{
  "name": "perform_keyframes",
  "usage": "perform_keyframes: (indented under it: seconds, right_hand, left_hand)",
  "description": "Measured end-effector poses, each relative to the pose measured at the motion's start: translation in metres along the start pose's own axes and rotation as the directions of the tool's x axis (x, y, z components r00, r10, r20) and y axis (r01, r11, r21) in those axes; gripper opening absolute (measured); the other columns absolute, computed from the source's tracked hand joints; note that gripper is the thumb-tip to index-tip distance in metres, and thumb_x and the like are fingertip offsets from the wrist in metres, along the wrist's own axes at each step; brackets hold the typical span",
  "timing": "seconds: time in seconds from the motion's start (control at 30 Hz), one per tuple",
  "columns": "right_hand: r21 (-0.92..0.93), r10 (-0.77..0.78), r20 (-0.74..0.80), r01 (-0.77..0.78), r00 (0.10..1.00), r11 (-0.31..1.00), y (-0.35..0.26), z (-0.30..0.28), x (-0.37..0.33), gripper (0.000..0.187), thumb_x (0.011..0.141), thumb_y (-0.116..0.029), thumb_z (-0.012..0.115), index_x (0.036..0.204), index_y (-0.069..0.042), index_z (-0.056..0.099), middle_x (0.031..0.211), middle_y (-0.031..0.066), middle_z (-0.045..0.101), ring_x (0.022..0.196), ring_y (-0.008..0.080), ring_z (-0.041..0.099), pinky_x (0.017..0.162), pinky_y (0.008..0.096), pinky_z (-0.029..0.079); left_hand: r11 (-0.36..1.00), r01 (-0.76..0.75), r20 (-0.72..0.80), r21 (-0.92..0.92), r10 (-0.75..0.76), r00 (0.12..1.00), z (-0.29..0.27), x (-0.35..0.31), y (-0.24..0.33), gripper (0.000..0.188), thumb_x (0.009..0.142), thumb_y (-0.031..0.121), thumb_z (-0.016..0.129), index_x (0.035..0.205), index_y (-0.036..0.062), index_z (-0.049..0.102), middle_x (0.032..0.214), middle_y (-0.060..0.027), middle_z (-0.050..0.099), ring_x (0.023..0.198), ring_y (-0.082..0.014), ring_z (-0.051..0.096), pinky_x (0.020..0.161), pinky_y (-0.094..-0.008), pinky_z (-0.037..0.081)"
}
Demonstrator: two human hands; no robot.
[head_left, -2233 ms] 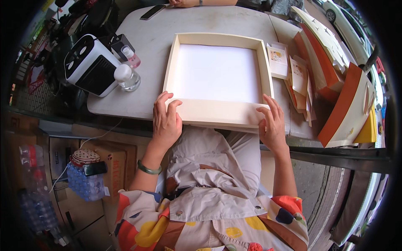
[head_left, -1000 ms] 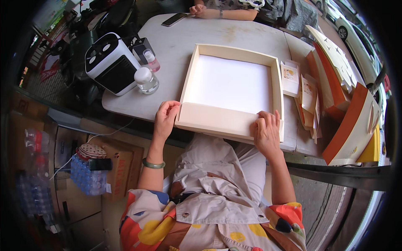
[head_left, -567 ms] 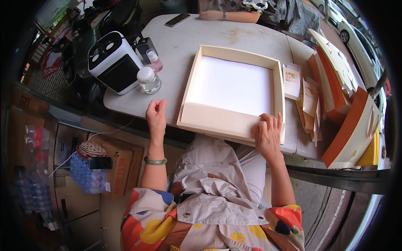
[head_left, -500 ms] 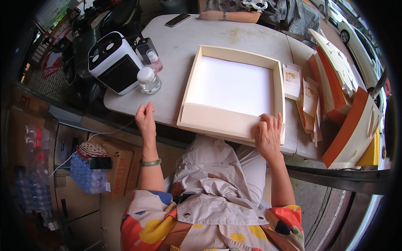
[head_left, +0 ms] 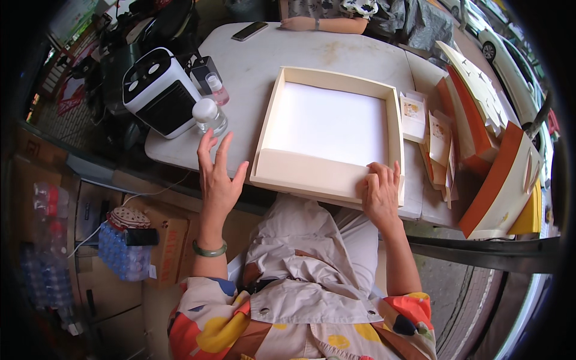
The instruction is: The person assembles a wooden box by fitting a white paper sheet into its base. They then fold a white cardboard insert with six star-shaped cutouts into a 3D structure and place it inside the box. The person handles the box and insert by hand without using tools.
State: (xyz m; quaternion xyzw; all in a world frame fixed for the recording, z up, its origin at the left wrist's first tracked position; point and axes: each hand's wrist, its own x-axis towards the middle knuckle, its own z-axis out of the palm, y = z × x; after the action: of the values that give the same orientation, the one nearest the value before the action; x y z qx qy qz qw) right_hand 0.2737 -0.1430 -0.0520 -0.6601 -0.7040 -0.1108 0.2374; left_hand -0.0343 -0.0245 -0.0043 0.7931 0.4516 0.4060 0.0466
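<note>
A shallow cream cardboard box [head_left: 327, 176] lies on the table, its inside white, with one wall folded higher along the near side. My right hand [head_left: 381, 193] grips the near wall at its right end, fingers curled over the board. To the left of the box my left hand [head_left: 219, 180] is raised at the table's near edge, fingers spread and nothing in them. Just beyond its fingertips stands a clear jar with a white lid [head_left: 209, 116]. Behind the jar is a small spray bottle of pink liquid [head_left: 216, 88].
A white portable fan unit [head_left: 162, 93] and a black box [head_left: 206, 72] stand at the left. Folded card pieces [head_left: 414, 117] and orange-and-cream box parts [head_left: 501, 186] crowd the right. Across the table [head_left: 354, 51], a phone [head_left: 249, 30] lies near another person's forearm [head_left: 342, 24].
My left hand has opened from a closed pose, its fingers now spread, and has come slightly right, closer to the box. The right hand stays on the box's near wall.
</note>
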Motion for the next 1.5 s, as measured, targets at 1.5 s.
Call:
perform_keyframes:
  seconds: [1.5]
  right_hand:
    - [0.080, 0.121, 0.602, -0.210, 0.790, 0.974, 0.008, -0.014, 0.018, 0.063, 0.067, -0.039, 0.081, 0.109, -0.007, 0.048, 0.105, 0.0146, 0.057, 0.100, 0.0333, 0.058, 0.089, 0.0419, 0.046]
  left_hand:
    - [0.940, 0.070, 0.882, -0.335, 0.286, 0.374, 0.108, 0.036, 0.027, 0.056, 0.057, 0.029, 0.078, 0.092, 0.0031, 0.043, 0.087, -0.0132, 0.051, 0.081, -0.0265, 0.048, 0.073, -0.0345, 0.042]
